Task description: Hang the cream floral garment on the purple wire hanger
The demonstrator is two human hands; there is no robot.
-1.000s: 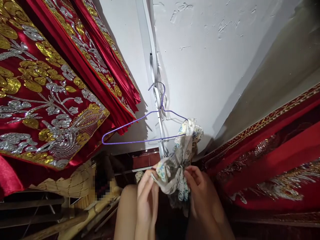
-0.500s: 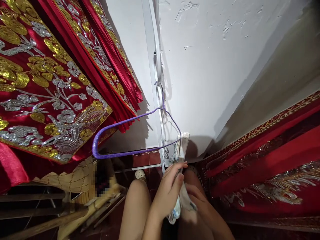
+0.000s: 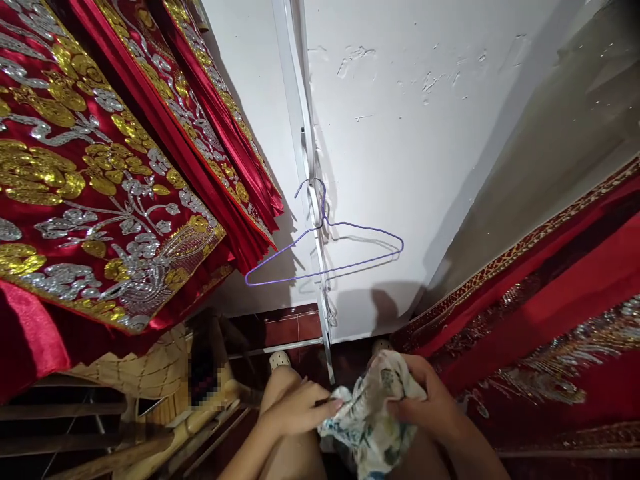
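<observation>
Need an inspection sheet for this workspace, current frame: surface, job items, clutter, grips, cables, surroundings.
Surface: no worktop in view; cloth held over the lap, tiled floor below.
Job items: patterned cloth, bunched, off the hanger; purple hanger hooked at the white metal stand.
Clutter: pale wooden furniture, lower left.
Left grip: fingers at the cloth's edge; firm hold unclear.
Right grip: closed on the cloth, thumb in front.
Cables: nothing seen.
Surroundings: red embroidered fabric left, red sequined fabric right, wall with flaking paint.
</observation>
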